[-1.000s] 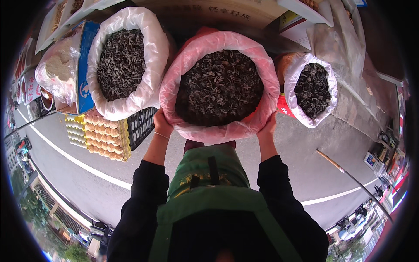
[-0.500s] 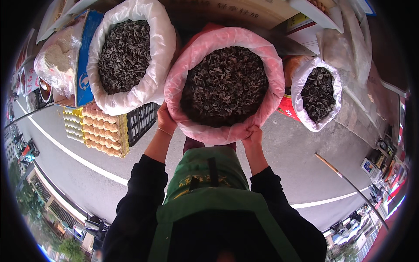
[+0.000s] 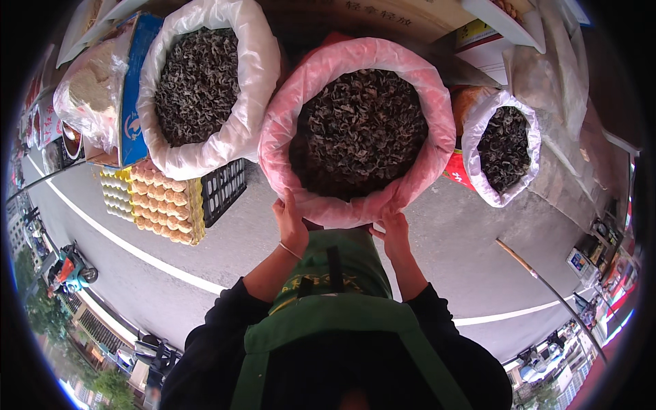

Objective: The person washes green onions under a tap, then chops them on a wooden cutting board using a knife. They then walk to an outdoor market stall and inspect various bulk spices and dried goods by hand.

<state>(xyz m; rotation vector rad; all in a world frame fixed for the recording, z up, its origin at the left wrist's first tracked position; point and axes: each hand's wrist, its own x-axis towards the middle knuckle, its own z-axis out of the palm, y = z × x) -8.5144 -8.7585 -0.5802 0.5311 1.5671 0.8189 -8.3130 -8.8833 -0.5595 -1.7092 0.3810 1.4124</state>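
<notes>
In front of me stands a wide sack with a pink plastic bag (image 3: 281, 108) folded over its rim. Dark, curled dried fungus (image 3: 362, 130) fills it. My left hand (image 3: 292, 227) holds the bag's near rim on the left, fingertips against the plastic. At the near right of the same rim, my right hand (image 3: 395, 234) has bent fingers on the plastic and its thumb reaching inward; part of its grip is hidden by the fold. A white-lined sack (image 3: 256, 75) of similar dried fungus is to the left, and a smaller white-lined sack (image 3: 471, 167) to the right.
Trays of eggs (image 3: 162, 205) sit at the left beside a black crate (image 3: 224, 191). Behind them is a blue box (image 3: 140, 89) with a plastic-wrapped bag. A wooden-tipped pole (image 3: 523, 263) slants at the right. Cardboard (image 3: 410, 17) and clear plastic sheeting (image 3: 547, 75) border the far side.
My left hand has moved right and nearer along the pink rim. My right hand has shifted slightly nearer, its fist loosened and thumb now turned inward.
</notes>
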